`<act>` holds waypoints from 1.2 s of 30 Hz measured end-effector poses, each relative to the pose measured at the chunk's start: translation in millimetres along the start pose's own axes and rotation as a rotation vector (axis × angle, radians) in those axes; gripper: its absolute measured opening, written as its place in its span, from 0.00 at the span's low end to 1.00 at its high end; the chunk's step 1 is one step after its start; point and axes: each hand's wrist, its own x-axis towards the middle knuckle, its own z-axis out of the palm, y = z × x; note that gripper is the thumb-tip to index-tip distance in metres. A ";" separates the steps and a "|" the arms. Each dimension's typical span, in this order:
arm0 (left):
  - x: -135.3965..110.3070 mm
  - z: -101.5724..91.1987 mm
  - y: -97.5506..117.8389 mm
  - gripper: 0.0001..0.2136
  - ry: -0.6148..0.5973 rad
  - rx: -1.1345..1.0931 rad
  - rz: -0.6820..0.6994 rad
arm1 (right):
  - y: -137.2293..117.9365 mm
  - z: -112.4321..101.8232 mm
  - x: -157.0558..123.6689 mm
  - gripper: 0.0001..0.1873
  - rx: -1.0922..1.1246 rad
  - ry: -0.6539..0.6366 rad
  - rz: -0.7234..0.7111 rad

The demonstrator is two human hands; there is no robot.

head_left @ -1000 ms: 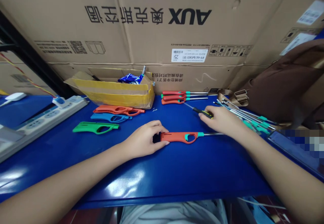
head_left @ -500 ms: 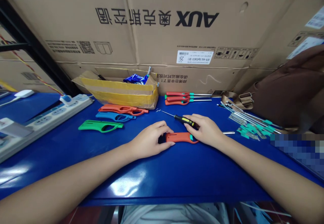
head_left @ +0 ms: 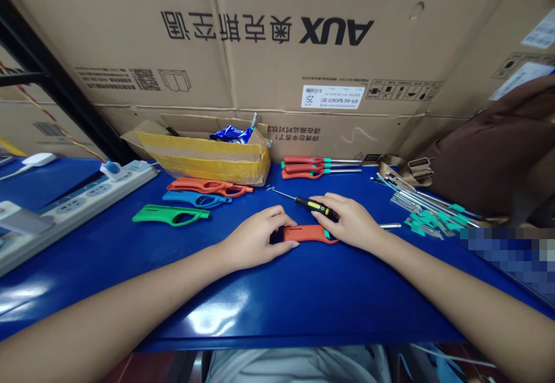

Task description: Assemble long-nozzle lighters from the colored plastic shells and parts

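An orange long-necked lighter (head_left: pixel 304 234) lies flat on the blue table, its metal tube emerging to the right beyond my right hand. My left hand (head_left: pixel 260 235) grips the lighter's left end between thumb and fingers. In my right hand (head_left: pixel 351 218) is a black-and-yellow screwdriver (head_left: pixel 318 206), its shaft pointing left toward several tiny screws or pins (head_left: pixel 270 188), too small to tell apart. The right hand also rests over the lighter's trigger end and hides part of it. Left of my hands lie orange (head_left: pixel 208 186), blue (head_left: pixel 197 199) and green (head_left: pixel 169 215) lighter casings.
Several lighters with metal tubes (head_left: pixel 306 170) lie stacked at the back. A taped cardboard box (head_left: pixel 212 160) stands to their left. Metal rods with green parts (head_left: pixel 429 215) lie at right by a brown bag (head_left: pixel 481 157). A white power strip (head_left: pixel 87 201) runs along the left.
The view shifts very slightly. Both hands stay nearly in place, with the screwdriver still in the right hand and the lighter still under both.
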 end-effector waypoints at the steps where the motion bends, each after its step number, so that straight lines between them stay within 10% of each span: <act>1: -0.1 -0.3 -0.4 0.13 -0.002 -0.001 0.000 | -0.1 -0.8 -0.6 0.18 0.033 0.028 0.002; 15: -1.7 3.1 -7.5 0.19 0.086 -0.103 0.045 | 19.0 -20.1 5.2 0.20 0.946 0.498 0.517; 22: 1.7 3.9 -2.1 0.15 0.314 -0.250 -0.119 | 9.7 -27.8 3.1 0.21 1.091 0.432 0.496; 36: -0.6 5.5 11.0 0.05 0.295 -0.434 -0.054 | -11.9 -24.9 -1.3 0.17 1.174 0.313 0.490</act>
